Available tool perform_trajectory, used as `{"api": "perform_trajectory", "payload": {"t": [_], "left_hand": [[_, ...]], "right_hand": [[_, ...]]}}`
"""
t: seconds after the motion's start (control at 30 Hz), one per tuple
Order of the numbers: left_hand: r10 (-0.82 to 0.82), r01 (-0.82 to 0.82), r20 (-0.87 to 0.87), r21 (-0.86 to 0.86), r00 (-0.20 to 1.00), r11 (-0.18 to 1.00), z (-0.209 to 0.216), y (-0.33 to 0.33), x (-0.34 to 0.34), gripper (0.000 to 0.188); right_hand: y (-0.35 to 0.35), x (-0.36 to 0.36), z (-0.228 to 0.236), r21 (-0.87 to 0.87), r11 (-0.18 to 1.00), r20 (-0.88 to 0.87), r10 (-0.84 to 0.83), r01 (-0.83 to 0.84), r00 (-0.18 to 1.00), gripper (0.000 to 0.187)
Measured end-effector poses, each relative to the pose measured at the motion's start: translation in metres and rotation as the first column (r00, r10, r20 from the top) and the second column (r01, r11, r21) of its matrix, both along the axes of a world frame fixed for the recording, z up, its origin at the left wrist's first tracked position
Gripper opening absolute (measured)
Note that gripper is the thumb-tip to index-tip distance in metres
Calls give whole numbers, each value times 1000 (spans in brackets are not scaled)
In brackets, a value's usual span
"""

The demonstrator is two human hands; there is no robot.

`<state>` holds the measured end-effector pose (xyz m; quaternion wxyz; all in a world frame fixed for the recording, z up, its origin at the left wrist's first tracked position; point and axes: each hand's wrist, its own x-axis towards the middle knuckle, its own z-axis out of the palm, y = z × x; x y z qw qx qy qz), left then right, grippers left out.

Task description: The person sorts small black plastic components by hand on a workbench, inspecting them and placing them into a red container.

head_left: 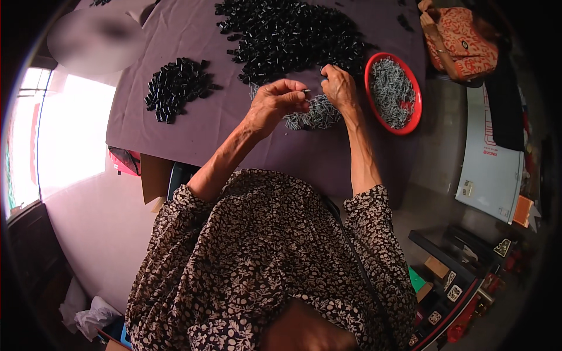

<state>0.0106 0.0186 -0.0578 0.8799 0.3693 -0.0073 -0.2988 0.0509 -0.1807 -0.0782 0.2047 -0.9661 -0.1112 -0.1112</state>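
Note:
My left hand (274, 105) is closed in a pinch over the cloth-covered table, with a small dark piece with a pale end (306, 92) at its fingertips. My right hand (339, 86) is closed beside it, at the near edge of a large heap of small black plastic pieces (287, 38). A small dark bit shows at its fingertips, too small to name. Just below and between the hands lies a loose pile of thin grey metal pins or screws (316, 114). To the right, a red oval basin (368, 88) holds many more of these grey pieces.
A smaller pile of black pieces (177, 88) lies on the purple-grey tablecloth (193, 137) at left. Across the right corner sits another person in an orange patterned garment (465, 44). A pale flat carton (489, 169) stands at right; a cardboard box (155, 178) sits under the table's left edge.

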Motion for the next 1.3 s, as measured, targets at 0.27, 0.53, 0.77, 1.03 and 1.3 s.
{"api": "perform_trajectory", "payload": {"t": [0.27, 0.53, 0.77, 1.03, 1.3], "left_hand": [[74, -74, 21, 4, 997, 997, -1, 1, 8, 12], [75, -73, 93, -23, 993, 997, 25, -8, 4, 13], [81, -78, 100, -38, 992, 996, 35, -11, -2, 12], [151, -146, 73, -72, 986, 987, 52, -20, -8, 13], [186, -186, 109, -10, 976, 982, 59, -19, -11, 10]], "right_hand": [[-1, -22, 22, 790, 575, -387, 198, 212, 901, 12], [12, -47, 55, 950, 311, -132, 334, 23, 933, 22], [16, -61, 83, 868, 495, -196, 256, 46, 946, 25], [33, -58, 90, 970, 227, 42, 190, -85, 981, 13], [45, -59, 93, 982, 147, 99, 137, -119, 986, 11]]}}
